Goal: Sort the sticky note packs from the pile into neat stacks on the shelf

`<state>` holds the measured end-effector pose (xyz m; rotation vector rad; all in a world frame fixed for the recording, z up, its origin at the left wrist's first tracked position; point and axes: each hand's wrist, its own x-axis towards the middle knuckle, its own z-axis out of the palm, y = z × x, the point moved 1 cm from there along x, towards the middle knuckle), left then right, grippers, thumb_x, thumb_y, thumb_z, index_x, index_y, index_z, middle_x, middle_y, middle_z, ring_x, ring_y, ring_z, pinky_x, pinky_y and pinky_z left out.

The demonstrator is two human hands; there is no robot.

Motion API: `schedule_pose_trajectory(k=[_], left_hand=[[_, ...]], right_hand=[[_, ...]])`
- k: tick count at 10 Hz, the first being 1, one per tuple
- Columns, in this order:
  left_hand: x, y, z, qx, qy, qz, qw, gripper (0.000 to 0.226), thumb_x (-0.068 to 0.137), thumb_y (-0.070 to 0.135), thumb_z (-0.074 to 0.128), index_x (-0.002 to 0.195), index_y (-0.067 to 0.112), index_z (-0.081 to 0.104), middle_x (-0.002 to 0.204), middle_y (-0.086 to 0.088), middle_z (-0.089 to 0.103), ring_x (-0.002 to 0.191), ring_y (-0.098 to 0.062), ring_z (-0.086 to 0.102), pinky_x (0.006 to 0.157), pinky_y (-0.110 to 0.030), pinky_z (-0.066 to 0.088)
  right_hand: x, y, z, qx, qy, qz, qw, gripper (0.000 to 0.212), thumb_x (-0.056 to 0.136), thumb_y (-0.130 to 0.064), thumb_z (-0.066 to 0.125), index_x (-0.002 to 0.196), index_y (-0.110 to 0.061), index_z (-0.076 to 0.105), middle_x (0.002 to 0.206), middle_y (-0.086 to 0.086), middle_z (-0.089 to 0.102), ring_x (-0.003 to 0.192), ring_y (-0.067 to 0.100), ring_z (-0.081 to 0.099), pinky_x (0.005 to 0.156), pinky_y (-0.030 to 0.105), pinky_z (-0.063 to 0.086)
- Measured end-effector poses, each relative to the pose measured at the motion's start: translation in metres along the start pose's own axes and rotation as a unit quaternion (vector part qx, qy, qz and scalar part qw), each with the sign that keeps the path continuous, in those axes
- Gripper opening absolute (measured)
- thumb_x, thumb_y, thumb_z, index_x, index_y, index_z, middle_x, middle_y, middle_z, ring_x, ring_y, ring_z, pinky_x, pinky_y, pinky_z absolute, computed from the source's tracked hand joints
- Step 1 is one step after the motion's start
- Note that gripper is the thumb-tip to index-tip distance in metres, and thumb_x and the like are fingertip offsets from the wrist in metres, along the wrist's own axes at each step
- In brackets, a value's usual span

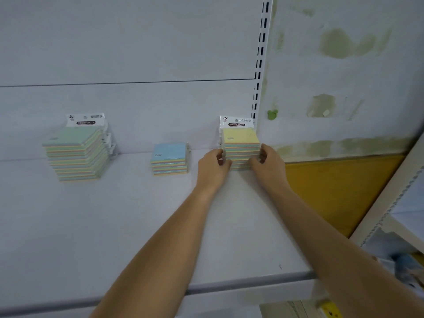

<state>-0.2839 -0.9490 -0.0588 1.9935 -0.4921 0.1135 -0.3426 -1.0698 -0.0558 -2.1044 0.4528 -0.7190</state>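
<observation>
Packs in slick wrap slide easily; our left hand [213, 164] and right hand [267, 160] press the yellow-topped pastel sticky-note stack [241, 145] between them, squeezing its side edges.

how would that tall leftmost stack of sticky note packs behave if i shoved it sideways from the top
The tall left stack already leans, its layers stepped rather than flush, so it would probably shear or topple. The packs look wrapped in glossy film, likely slippery. The short blue-topped stack looks steadier.

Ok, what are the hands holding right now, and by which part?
Both hands grip the yellow-topped stack by its sides: left hand on its left side, right hand on its right.
</observation>
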Motion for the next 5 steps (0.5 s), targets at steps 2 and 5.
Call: schedule_pose_trajectory(k=[2, 5], left_hand=[[-0.005, 0.007, -0.006, 0.004, -0.002, -0.030, 1.000, 0.041, 0.084, 0.018, 0.061, 0.121, 0.001, 0.055, 0.126, -0.013, 0.060, 0.115, -0.024, 0.057, 0.089, -0.023, 0.040], [0.008, 0.037, -0.082, 0.123, 0.039, 0.098, 0.987, 0.041, 0.093, 0.015, 0.047, 0.132, 0.001, 0.045, 0.135, -0.016, 0.052, 0.121, -0.027, 0.052, 0.103, -0.029, 0.035]], right_hand=[[-0.005, -0.005, -0.003, 0.047, 0.060, 0.009, 0.997, 0.044, 0.087, -0.009, 0.048, 0.129, 0.000, 0.039, 0.134, 0.016, 0.049, 0.125, 0.029, 0.045, 0.098, 0.034, 0.040], [0.005, -0.052, -0.026, -0.033, 0.020, -0.151, 0.988, 0.046, 0.092, -0.014, 0.042, 0.137, -0.022, 0.039, 0.141, 0.001, 0.045, 0.127, 0.016, 0.041, 0.095, 0.015, 0.026]])
